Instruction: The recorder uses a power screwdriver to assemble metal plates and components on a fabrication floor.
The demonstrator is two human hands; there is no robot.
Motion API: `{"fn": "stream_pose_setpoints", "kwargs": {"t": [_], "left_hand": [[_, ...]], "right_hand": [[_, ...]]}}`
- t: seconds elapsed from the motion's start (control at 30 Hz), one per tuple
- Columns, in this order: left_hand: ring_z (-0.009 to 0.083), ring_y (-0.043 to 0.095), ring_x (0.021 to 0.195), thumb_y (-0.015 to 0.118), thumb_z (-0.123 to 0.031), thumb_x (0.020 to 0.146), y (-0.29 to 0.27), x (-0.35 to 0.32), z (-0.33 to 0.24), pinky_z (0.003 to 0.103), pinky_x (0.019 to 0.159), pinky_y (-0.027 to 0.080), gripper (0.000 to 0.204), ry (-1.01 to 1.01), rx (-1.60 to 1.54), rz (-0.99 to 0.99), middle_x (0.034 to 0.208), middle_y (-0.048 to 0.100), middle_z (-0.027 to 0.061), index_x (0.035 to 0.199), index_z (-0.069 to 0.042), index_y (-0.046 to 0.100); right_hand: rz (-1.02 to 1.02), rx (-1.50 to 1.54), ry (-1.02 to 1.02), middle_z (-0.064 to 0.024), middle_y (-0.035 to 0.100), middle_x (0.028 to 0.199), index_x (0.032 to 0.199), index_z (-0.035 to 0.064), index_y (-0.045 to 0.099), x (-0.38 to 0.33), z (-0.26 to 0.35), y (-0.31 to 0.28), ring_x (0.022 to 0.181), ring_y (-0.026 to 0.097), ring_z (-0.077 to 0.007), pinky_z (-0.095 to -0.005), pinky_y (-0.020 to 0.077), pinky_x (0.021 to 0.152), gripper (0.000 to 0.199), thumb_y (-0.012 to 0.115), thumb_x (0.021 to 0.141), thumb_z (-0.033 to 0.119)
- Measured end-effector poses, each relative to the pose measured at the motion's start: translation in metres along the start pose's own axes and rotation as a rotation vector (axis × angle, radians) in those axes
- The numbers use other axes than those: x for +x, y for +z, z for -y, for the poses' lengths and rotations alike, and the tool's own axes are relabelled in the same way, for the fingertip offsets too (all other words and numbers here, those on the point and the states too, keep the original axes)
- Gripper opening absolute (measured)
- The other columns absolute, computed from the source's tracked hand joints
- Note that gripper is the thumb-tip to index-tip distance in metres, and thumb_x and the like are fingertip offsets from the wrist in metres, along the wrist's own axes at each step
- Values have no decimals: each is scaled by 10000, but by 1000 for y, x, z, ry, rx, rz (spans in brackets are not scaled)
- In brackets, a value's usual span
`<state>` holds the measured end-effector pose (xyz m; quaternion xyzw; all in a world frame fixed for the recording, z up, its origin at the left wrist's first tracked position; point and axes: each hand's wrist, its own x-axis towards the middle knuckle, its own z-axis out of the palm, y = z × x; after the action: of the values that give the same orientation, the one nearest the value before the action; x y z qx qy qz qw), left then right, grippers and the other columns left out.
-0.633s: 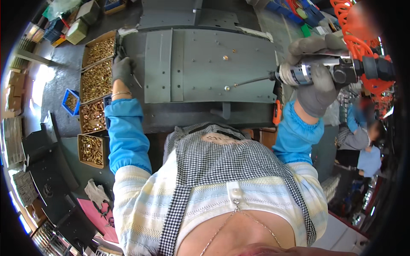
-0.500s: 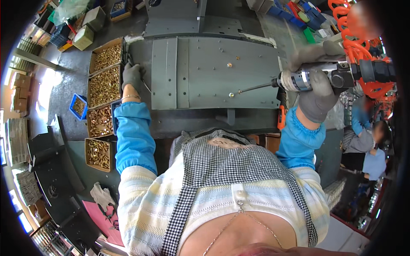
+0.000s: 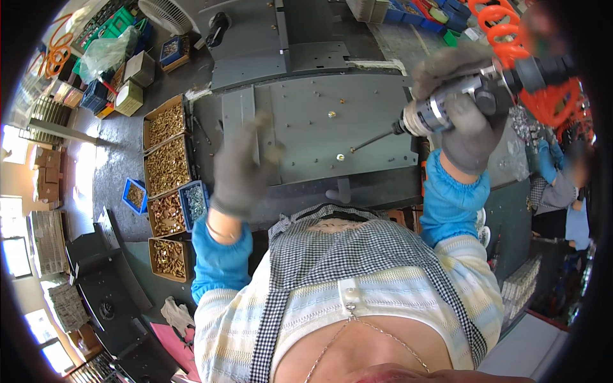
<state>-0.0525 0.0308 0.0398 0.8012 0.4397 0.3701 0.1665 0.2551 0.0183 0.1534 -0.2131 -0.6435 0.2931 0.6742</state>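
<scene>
- The left hand (image 3: 241,167), in a grey glove, is up in the air now, fingers spread and holding nothing; half a second ago it rested by the trays at the left edge of the grey metal panel (image 3: 306,134).
- That lift blurs the hand, so I cannot tell whether a small part sits between the fingertips; it looks released.
- The right hand (image 3: 463,105), also gloved, is clenched around the air screwdriver (image 3: 440,112), just as it was in the earlier views.
- The tool has risen toward the panel's right edge, and its long bit (image 3: 373,139) slants down and left, the tip just beside a brass screw (image 3: 340,156) near the panel's front edge.
- A second brass screw (image 3: 331,115) sits further back, near the panel's middle; smaller fasteners dot the panel's far side.
- The orange coiled hose (image 3: 504,25) trails off from the tool at the far right.
- Along the left edge of the table run the cardboard trays of brass screws (image 3: 167,167), with a blue bin of silver screws (image 3: 195,203) at the near end, close under the raised left hand.
- My read: with the left hand off the trays and the bit at a screw, the driving is the step in hand.
</scene>
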Motion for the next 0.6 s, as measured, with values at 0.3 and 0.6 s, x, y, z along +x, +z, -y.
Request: {"fn": "stream_pose_setpoints", "kwargs": {"t": [0.3,0.6], "left_hand": [[250,601,988,641,-134,756,122,-22,-34,414,822,525,428,193,494,273,1090,585,44,1181,-108,596],[239,657,827,605,-120,834,123,0,-47,367,657,554,320,195,523,348,893,620,18,1146,-190,604]], "right_hand": [[26,90,-4,-212,641,1075,1278,-63,493,18,10,-51,896,670,-290,-390,589,747,484,615,855,138],[-571,-60,-296,-269,616,1187,1243,-83,521,-5,56,-130,1052,652,-352,-436,588,836,444,527,920,221]]}}
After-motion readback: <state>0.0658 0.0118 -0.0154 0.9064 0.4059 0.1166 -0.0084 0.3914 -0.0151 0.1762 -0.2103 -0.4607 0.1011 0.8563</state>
